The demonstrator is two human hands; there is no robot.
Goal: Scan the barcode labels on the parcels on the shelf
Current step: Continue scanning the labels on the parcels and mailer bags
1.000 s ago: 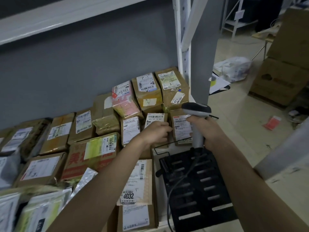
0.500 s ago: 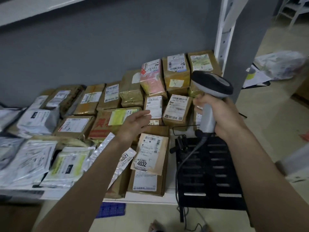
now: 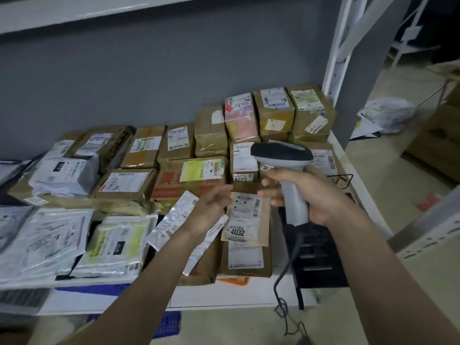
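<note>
We are mid-round on the shelf (image 3: 224, 301), which is packed with parcels from the back wall to the front edge; by our judgement we are between scans, picking the next label. The brown boxes (image 3: 273, 113) are stacked toward one o'clock, soft bags (image 3: 49, 235) lie at nine o'clock, and the envelope marked 4032 (image 3: 246, 217) lies dead centre, at twelve o'clock from our wrists. Our right hand (image 3: 311, 197) grips the scanner (image 3: 286, 170) round its handle, fingers curled tight, head raised above the envelope and facing away from us. Our left hand (image 3: 211, 207) holds nothing; its fingers are loosely bent, hovering just beside the envelope's left edge, over a silver pouch (image 3: 174, 220). Next we likely need to tip the scanner head down onto the envelope's barcode and squeeze the trigger.
</note>
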